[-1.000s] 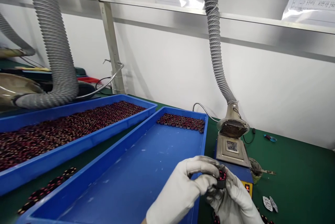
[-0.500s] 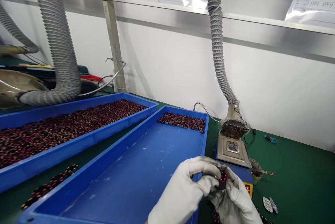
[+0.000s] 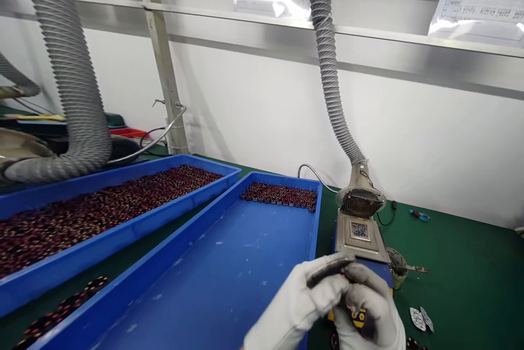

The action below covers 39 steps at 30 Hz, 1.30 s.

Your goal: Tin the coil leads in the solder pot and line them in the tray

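Touching over grn tabletop (image 3: 475,279), wht wall (image 3: 254,115) bhnd, gloved hands (image 3: 297,298) (image 3: 387,314), hold unclear.

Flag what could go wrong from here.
1. The left hand and right hand look close to the metal plate; one might brush it.
2. They mostly hide whatever lies between them, so a slip could go unnoticed.
3. The metal strip jutting past the cup could be bumped, perhaps tipping it.
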Available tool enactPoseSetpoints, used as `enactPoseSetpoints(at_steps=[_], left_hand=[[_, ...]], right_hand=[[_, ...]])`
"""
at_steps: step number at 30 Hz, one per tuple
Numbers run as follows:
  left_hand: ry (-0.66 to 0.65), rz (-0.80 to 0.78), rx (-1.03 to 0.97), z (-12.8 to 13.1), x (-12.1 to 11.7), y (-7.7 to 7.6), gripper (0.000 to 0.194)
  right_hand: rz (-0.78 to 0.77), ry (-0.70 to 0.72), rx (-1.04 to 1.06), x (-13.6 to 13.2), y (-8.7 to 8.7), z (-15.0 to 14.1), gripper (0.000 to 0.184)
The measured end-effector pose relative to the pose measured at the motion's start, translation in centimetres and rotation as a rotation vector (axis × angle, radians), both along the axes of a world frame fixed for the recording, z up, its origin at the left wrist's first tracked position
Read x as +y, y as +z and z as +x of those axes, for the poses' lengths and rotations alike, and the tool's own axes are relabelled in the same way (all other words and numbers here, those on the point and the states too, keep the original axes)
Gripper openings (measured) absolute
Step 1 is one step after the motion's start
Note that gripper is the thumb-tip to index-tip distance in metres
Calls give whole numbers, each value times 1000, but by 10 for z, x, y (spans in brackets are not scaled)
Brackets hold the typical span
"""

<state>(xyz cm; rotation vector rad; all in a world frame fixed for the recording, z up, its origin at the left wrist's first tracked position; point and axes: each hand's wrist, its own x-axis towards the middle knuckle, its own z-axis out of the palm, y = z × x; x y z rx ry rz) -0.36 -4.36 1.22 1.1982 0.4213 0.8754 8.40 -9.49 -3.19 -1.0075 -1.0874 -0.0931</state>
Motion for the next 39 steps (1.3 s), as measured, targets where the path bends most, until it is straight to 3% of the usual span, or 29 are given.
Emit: enactPoseSetpoints(at_steps=[2, 4, 7, 9, 13, 15, 20, 23, 26, 31, 35, 39], left_hand=[[119, -152, -161, 11, -4, -12, 22], [247, -231, -295, 14, -6, -20, 18], [399, -221, -378, 4, -3, -14, 17], [469, -198, -281, -2, 0, -3, 17], [385, -153, 34, 0, -2, 11, 20], [390, -164, 7, 4, -5, 8, 14], [542, -114, -224, -4, -4, 4, 13], [429, -91, -55, -10, -4, 13, 25], [357, -133, 97, -8, -7, 20, 23], [414, -251, -86, 1, -11, 10, 21], [536, -279, -242, -1, -5, 6, 24], [420, -228, -115, -4, -2, 14, 28]], right_hand=[[21, -96, -133, -1, -2, -2, 33], [54, -137, -138, 1, -2, -3, 32], [118, -191, -55, 4, 0, 0, 25], [146, -203, -16, 6, 1, 1, 20], [136, -187, -61, 7, -1, 2, 26], [143, -190, -90, 7, -3, 2, 30], [123, -181, -121, 5, -6, 4, 24], [90, -160, -119, 3, -7, 4, 28], [102, -149, -99, 2, -5, 1, 31], [90, -81, -39, 2, -3, -3, 30], [54, -13, 31, 0, -4, 0, 27], [66, -21, 43, 0, -4, -2, 26]])
